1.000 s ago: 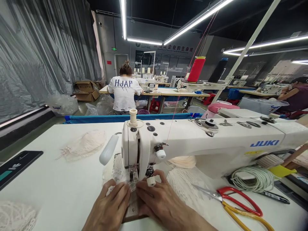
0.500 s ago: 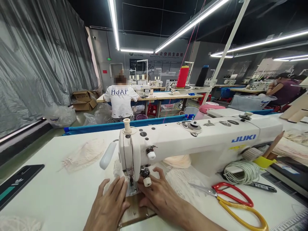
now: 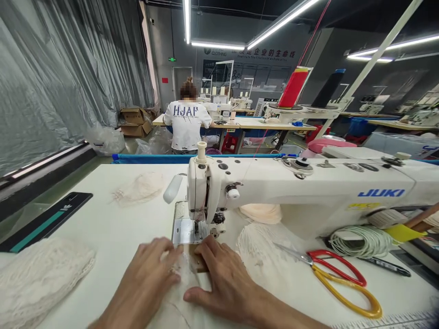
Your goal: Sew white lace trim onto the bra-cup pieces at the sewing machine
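Observation:
A white JUKI sewing machine (image 3: 308,187) stands before me, its needle and presser foot (image 3: 196,227) above a shiny metal plate (image 3: 181,230). Sheer whitish fabric (image 3: 174,304) lies between my hands, on the near side of the needle. My left hand (image 3: 147,274) has its thumb and bent fingers closed around an edge of this fabric. Flat on the bed lies my right hand (image 3: 226,278), thumb stretched out to the left and fingertips just short of the presser foot. A brown patch of the machine bed (image 3: 197,262) shows between the hands.
Red-and-yellow-handled scissors (image 3: 338,278), a coiled pale cord (image 3: 360,242) and a black marker (image 3: 389,266) lie right. Gathered lace (image 3: 44,278) and a black-and-teal box (image 3: 48,221) are left. White stringy fabric (image 3: 260,242) lies beneath the machine arm. A person (image 3: 188,121) sits ahead.
Both hands have drawn back from the presser foot toward me, and sheer fabric now shows between them. My view has shifted, bringing more of the lace at left into sight.

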The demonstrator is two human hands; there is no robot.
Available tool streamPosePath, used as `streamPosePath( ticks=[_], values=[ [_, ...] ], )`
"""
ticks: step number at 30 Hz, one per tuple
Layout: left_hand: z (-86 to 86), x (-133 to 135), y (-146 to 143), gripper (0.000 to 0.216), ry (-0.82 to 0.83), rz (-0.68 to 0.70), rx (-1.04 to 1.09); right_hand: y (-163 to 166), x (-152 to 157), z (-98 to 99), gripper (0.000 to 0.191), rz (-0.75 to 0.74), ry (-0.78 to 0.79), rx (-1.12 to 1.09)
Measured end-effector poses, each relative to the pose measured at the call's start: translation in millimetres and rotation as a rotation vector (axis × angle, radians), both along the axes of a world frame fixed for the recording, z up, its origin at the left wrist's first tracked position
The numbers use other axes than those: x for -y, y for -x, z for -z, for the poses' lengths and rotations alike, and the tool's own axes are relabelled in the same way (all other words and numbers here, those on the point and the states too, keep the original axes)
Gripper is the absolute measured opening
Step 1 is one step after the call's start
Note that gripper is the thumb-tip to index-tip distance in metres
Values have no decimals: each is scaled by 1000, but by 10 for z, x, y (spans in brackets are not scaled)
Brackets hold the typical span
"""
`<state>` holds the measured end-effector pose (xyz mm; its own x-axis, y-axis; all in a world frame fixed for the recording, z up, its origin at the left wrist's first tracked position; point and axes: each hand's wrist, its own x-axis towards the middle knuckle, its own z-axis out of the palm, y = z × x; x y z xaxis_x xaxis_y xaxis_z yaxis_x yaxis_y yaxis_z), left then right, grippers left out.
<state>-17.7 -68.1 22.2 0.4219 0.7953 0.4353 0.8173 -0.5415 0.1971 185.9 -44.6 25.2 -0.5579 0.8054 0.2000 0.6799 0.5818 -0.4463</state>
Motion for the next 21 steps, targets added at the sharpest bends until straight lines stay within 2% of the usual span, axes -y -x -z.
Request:
streamPosePath(
  ticks=[2,4,8,10,13,15,17,19,21],
  values=[
    [-39,-194,-15,29,165,-48,34,44,26,-9,45,-2,33,-23],
    [-53,-289,-12,20,281,-69,49,63,22,-7,36,-11,40,-62],
    [-173,-267,12,12,354,-19,133,43,-54,0,24,-71,126,-251],
    [-296,-243,7,12,501,2,242,24,-97,-27,17,-96,280,-382],
    [-463,-213,-12,13,885,2,495,1,-121,-114,8,-161,609,-577],
    [-514,-166,-5,13,1021,17,667,-13,-91,-183,16,-194,746,-706],
    [-515,-73,25,23,1049,71,775,-31,-18,-243,25,-196,823,-792],
    [-491,75,60,33,1093,135,824,-59,94,-290,33,-178,923,-791],
    [-469,276,73,46,1191,123,869,-94,238,-323,38,-159,1011,-725]
  ],
)
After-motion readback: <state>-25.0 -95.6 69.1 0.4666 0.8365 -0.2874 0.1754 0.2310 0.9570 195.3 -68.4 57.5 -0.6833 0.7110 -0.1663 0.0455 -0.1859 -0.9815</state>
